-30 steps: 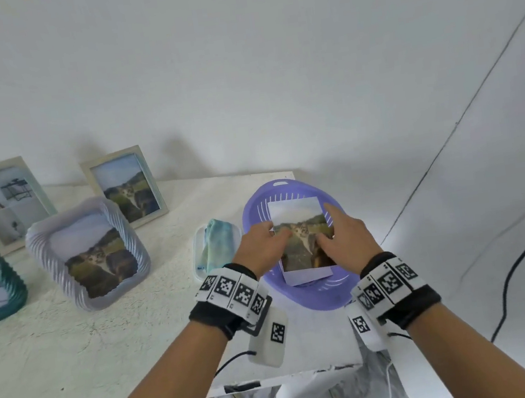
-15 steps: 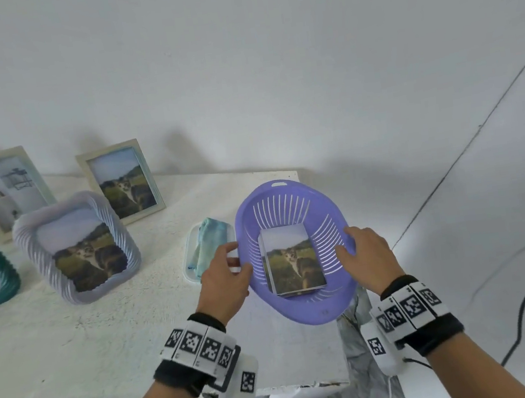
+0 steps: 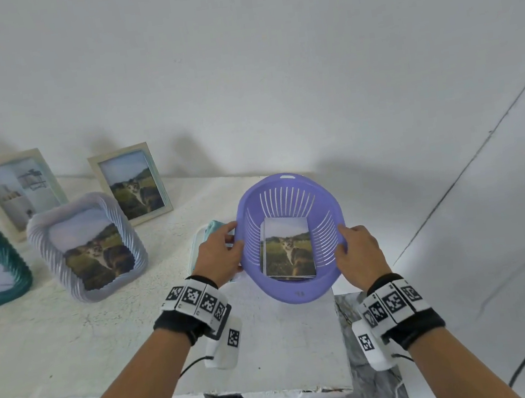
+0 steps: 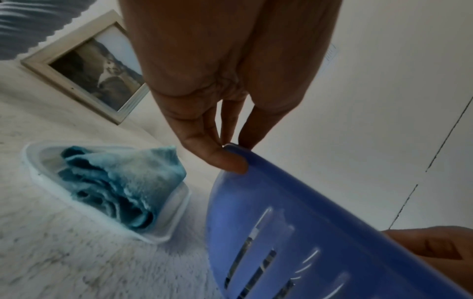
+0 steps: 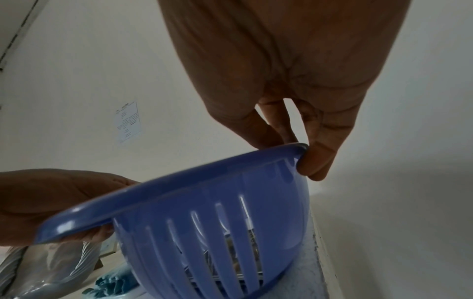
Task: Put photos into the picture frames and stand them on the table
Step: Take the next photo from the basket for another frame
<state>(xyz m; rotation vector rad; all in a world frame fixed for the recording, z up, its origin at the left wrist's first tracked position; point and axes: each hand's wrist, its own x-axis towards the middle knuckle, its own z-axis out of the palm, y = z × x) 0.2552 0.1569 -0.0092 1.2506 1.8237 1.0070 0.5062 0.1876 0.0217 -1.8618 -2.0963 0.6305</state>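
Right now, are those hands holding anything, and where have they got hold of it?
Yes: the purple basket, by its rim. The left hand pinches one side, the right hand the opposite side.

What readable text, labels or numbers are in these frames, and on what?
None can be read.
Paper sheet on the wall: printed lines, too small and blurred.
Purple basket: a small moulded mark on the near rim, illegible.
Wristbands: only black-and-white square marker patterns, no words.
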